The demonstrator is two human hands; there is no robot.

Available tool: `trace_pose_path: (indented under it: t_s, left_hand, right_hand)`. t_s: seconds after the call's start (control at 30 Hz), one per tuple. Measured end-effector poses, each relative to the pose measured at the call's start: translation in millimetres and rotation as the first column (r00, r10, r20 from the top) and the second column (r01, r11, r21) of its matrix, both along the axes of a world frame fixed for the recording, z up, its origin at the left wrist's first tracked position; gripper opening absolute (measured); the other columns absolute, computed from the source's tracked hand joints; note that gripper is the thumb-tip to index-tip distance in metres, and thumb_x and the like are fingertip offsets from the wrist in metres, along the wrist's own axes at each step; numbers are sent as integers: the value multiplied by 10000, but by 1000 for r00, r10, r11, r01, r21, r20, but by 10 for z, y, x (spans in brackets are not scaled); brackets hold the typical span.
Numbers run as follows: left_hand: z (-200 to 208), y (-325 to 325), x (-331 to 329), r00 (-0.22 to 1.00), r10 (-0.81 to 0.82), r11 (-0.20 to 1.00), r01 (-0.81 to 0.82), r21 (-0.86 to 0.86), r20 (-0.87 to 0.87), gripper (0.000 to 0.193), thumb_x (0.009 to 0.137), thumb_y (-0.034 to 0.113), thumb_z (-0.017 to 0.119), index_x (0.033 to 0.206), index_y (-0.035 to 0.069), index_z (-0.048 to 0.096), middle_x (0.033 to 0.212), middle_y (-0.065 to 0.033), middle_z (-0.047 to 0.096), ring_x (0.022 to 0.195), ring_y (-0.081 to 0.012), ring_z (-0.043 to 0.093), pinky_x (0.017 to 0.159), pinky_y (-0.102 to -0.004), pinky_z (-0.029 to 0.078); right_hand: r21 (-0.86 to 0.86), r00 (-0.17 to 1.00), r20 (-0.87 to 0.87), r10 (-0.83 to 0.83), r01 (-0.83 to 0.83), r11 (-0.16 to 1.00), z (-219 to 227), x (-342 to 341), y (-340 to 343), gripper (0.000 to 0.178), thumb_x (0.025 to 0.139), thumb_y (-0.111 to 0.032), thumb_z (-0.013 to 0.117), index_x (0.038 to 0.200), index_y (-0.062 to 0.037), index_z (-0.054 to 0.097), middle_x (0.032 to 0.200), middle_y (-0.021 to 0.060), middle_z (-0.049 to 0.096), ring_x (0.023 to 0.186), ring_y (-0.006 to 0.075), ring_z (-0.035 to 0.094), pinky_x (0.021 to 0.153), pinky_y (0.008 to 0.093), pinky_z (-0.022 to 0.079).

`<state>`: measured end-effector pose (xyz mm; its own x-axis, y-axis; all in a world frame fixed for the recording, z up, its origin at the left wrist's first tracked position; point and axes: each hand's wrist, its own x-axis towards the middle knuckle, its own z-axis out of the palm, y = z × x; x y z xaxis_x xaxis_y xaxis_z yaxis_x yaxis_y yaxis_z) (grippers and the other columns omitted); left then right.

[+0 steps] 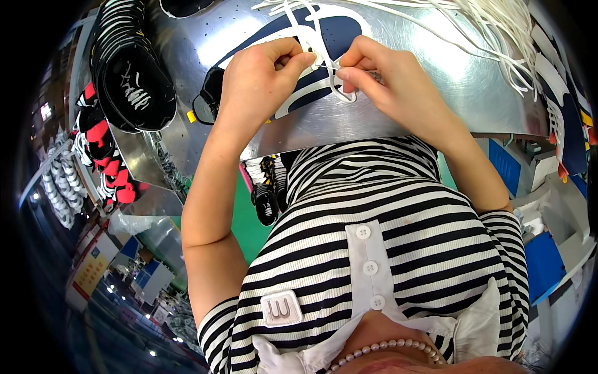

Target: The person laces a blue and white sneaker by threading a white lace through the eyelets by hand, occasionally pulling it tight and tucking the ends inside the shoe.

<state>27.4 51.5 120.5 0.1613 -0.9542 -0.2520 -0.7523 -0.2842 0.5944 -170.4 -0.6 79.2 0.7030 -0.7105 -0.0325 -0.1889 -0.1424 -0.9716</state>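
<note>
A navy shoe upper (339,38) with broad white curved bands is lying on the shiny metal desk (461,112) at the upper middle of the frame. Its pale eyelet strip is running up between the hands, and a white lace (332,80) is crossing it and looping down toward the desk's near edge. The left hand (256,73) is pinching the strip's edge between thumb and forefinger, while the right hand (398,78) is gripping a thin length of the lace with its fingers; the exact contact at the eyelet is too small to tell. The left hand is covering much of the upper's middle, and a black part with a yellow tab (191,116) is showing left of that wrist.

At the upper left, a nested row of black uppers (134,93) is standing on the desk. At the upper right, a tangled bundle of white laces (495,31) is spreading across the metal, with strands reaching toward the upper. More navy-and-white pieces (568,128) are hanging at the far right edge, and red-and-black pieces (107,149) are piling up at the left.
</note>
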Motion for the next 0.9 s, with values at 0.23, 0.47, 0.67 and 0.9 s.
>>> trace_pose_path:
  t_s: [0.23, 0.47, 0.67, 0.9]
  left_hand:
    - [-21, 69, 53, 980, -187, 979, 181, -93, -68, 207, 851, 135, 707, 986, -16, 666, 772, -62, 654, 726, -122, 615, 682, -254, 492]
    - [-33, 209, -67, 922, -297, 880, 365, -303, 247, 224, 806, 38, 673, 1030, 24, 664, 775, -112, 599, 682, -300, 599, 606, -361, 469]
    - [-49, 533, 87, 826, -231, 749, 488, -448, 514, 248, 733, 82, 632, 977, 79, 675, 716, -17, 528, 630, -184, 571, 543, -318, 452]
    - [3, 508, 227, 988, -147, 918, 154, -365, 47, 257, 896, 201, 610, 1064, 16, 669, 874, -113, 644, 778, -301, 620, 730, -391, 505]
  right_hand:
    - [-222, 985, -171, -4, -34, 974, -26, 91, -27, 157, 909, -147, 594, 922, -2, 536, 672, 150, 637, 631, 323, 644, 583, 416, 495]
    - [-362, 958, -280, -68, -40, 931, -51, 329, 120, 221, 901, -136, 600, 974, 21, 463, 699, 200, 620, 685, 379, 642, 608, 472, 497]
    - [34, 983, -126, -136, 142, 989, 249, -480, -368, 294, 849, -215, 725, 1050, -51, 585, 940, 59, 683, 764, 88, 606, 660, 250, 499]
    - [106, 957, 62, -282, 274, 956, 160, 129, -400, 425, 772, -139, 802, 1077, -61, 517, 986, 80, 636, 894, 128, 590, 788, 237, 481]
